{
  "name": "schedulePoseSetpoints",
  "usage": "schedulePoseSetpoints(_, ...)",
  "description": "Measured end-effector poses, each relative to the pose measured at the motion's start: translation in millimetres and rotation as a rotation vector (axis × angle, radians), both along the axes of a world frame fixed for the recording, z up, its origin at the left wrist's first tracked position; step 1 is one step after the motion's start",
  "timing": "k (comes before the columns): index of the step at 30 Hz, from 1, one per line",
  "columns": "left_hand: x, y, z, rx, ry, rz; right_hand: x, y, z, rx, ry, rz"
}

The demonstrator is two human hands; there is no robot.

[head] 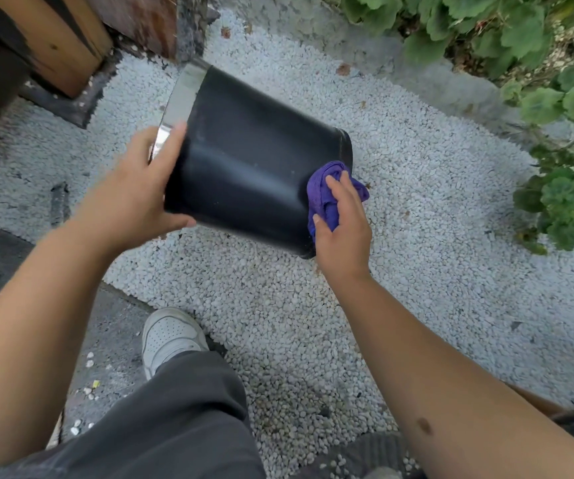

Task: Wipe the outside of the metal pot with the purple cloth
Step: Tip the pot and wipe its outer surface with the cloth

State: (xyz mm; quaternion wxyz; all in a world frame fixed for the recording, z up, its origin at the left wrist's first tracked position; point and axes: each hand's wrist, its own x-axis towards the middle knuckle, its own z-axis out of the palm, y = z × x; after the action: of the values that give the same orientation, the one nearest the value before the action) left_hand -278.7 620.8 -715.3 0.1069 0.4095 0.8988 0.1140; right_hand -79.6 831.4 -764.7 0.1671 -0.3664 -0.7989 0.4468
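Observation:
The metal pot [251, 157] is black with a shiny silver rim band and is tipped on its side above white gravel, rim toward the upper left, base toward the lower right. My left hand [137, 188] grips it at the rim end, fingers over the silver band and thumb under the wall. My right hand [342, 229] presses the bunched purple cloth [327, 191] against the pot's wall close to its base.
White gravel [416, 271] covers the ground below. Wooden posts [61, 39] stand at the upper left and leafy green plants [527, 57] line a stone border at the upper right. My white shoe [169, 337] and grey trouser leg are at the bottom, on grey paving.

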Motion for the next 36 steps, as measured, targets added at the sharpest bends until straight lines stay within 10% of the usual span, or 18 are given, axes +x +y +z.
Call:
schedulePoseSetpoints(11,71.1,-40.1,-83.8,0.243,-0.382,0.728,-17.5,3.7,4.7,0.067,-0.040,0.167)
schedulePoseSetpoints(27,-19.4,24.9,78.6,0.183,-0.067,0.305,-46.7,97.9,59.9,-0.439,-0.038,0.179)
schedulePoseSetpoints(36,-36.4,56.2,76.2,0.137,0.058,-0.030,-41.0,95.6,41.3,-0.676,-0.014,0.040)
